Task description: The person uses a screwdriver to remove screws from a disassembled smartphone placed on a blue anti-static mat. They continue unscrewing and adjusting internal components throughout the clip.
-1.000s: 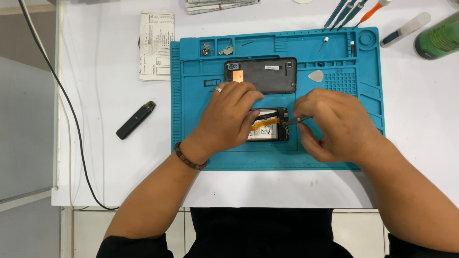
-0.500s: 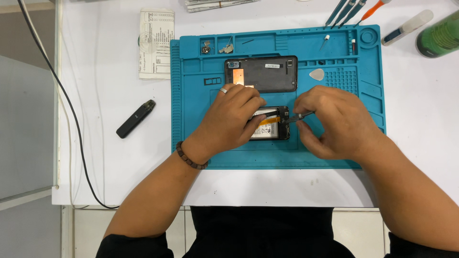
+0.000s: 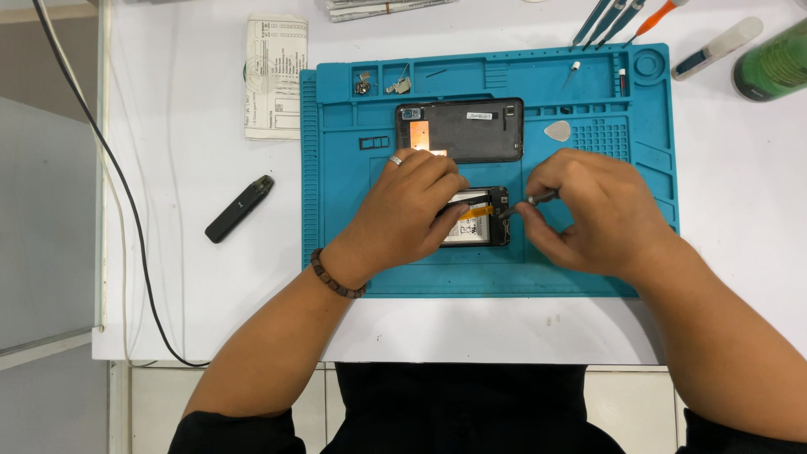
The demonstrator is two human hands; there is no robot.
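- Left hand (image 3: 412, 210): lies palm-down over the left part of the opened phone (image 3: 481, 220), fingers curled and pressing on it so that it sits pinned against the mat; a ring shows on one finger and a bead bracelet (image 3: 336, 276) circles the wrist.
- Right hand (image 3: 588, 210): fingers closed in a pinch on a thin metal tool (image 3: 525, 203), whose tip points left and meets the right end of the opened phone.
- Opened phone: lies flat near the middle of the blue work mat (image 3: 588, 269), between the two hands; its insides face up, showing a pale battery and an orange flex strip, the rest hidden under the left hand.
- Back cover (image 3: 462, 130): a dark rectangular shell lying just beyond the phone, toward the far edge of the mat, apart from both hands.
- Pale pick (image 3: 556, 130): rests on the mat just right of the back cover.
- Small metal parts (image 3: 382, 84): sit in the compartments along the mat's far left edge.
- White counter (image 3: 185, 277): carries the mat; left of the mat lie a printed paper slip (image 3: 276, 76) and a slim black stick-shaped device (image 3: 239, 208), well apart from the hands.
- Far right corner: several tool handles (image 3: 622, 18), a white tube (image 3: 717, 48) and a green bottle (image 3: 775, 63).
- Black cable (image 3: 109, 160): runs along the counter's left side.
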